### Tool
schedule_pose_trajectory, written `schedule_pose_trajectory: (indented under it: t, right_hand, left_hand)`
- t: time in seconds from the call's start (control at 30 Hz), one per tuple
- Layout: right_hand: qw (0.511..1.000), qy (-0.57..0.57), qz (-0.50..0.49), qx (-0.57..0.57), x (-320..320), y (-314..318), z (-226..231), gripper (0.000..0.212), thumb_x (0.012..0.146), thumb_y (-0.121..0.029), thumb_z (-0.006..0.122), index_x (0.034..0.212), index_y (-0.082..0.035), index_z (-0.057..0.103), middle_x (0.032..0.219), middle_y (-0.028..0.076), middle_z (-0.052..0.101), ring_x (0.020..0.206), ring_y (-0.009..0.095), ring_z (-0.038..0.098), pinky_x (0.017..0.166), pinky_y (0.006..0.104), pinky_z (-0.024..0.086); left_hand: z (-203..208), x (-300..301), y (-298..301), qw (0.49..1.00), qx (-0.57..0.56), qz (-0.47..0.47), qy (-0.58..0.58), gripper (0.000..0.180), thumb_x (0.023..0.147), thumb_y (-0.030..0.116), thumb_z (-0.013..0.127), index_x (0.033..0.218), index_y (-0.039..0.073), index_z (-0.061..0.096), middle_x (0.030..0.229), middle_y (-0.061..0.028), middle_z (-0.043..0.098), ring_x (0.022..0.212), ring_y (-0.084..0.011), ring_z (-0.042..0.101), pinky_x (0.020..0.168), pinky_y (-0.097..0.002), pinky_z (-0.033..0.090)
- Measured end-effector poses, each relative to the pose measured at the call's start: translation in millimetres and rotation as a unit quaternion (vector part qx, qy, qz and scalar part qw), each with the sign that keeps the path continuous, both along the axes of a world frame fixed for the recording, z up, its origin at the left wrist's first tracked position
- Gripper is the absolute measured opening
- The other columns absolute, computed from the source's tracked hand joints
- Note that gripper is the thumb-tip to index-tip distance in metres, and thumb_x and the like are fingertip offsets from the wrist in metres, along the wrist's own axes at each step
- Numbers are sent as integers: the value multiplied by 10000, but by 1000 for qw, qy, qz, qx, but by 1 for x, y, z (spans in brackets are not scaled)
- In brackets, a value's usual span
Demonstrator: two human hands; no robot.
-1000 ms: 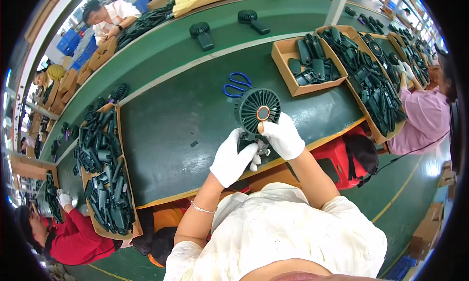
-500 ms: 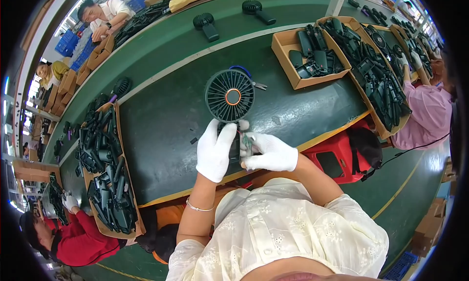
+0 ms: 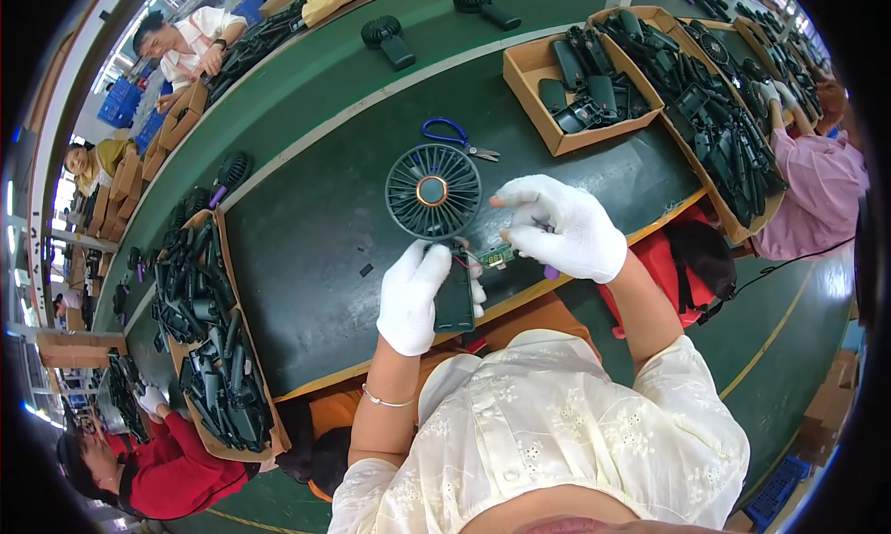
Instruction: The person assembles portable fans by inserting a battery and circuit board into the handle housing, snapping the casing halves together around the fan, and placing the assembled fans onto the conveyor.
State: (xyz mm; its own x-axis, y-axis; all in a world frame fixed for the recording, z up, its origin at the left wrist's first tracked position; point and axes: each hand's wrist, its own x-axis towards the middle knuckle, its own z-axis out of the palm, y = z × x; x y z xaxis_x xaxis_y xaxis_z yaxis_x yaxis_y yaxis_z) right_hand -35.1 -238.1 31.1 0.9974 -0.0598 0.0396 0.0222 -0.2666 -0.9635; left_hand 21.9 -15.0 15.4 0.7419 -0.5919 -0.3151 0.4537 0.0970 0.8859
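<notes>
My left hand (image 3: 411, 293), in a white glove, is closed round the dark green handle (image 3: 455, 304) of a handheld fan. The fan's round grille (image 3: 433, 191) with a copper-coloured ring points away from me. Beside the handle's upper end, a small green circuit board (image 3: 497, 257) hangs out on thin wires. My gloved right hand (image 3: 568, 226) is just right of the board, index finger and thumb curved with a gap between them. Below its palm peeks a purple piece (image 3: 551, 272). The other fingers are curled, and what they hold is hidden.
Blue-handled scissors (image 3: 447, 128) lie behind the fan. A carton of dark casings (image 3: 531, 100) stands at the back right, and a long box of fan parts (image 3: 243, 348) on the left. Two fans (image 3: 388, 42) rest on the far belt. Co-workers sit on both sides.
My right hand has moved right and up, away from the handle, and its thumb and index finger have parted. The circuit board now shows beside the handle. The fan has shifted slightly.
</notes>
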Motion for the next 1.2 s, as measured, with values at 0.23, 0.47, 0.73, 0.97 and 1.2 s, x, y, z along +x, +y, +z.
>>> schedule_pose_trajectory:
  t: [0.23,0.47,0.73,0.97,1.2]
  right_hand:
    - [982,106,39,153,2,-10,27,428,828,28,653,1247,34,569,846,85,678,674,103,622,591,241,501]
    - [949,114,143,257,6,12,-44,696,825,-18,664,1462,57,393,1171,175,659,837,146,674,727,276,553]
    - [807,153,119,557,-1,24,-83,591,879,-130,713,1403,37,494,972,108,680,877,208,679,832,322,538]
    - [829,65,175,527,0,31,-92,375,908,-144,708,1230,9,594,1083,72,656,981,164,638,893,314,516]
    - [931,-35,78,354,8,29,-101,305,931,-114,672,1216,-4,666,1195,81,677,1103,149,625,988,298,497]
  left_hand:
    - [-9,-1,-3,988,77,6,-133,316,1038,259,507,1180,-20,542,1017,-164,682,727,-211,690,589,-331,590]
    - [-25,-2,1,977,-204,32,-44,470,1007,418,592,1251,21,529,1175,-160,617,860,-271,673,687,-390,579]
    - [-25,-9,-1,964,-178,138,-140,562,904,459,732,1209,23,553,1156,-140,617,1025,-261,637,946,-420,554]
    - [-45,-27,9,915,108,153,-357,392,935,148,586,1273,-39,520,1236,-145,643,1126,-237,624,1045,-411,487]
    - [-24,-8,-5,717,171,-47,-674,492,673,-99,577,1150,1,650,1145,-161,630,1115,-391,580,1073,-509,442]
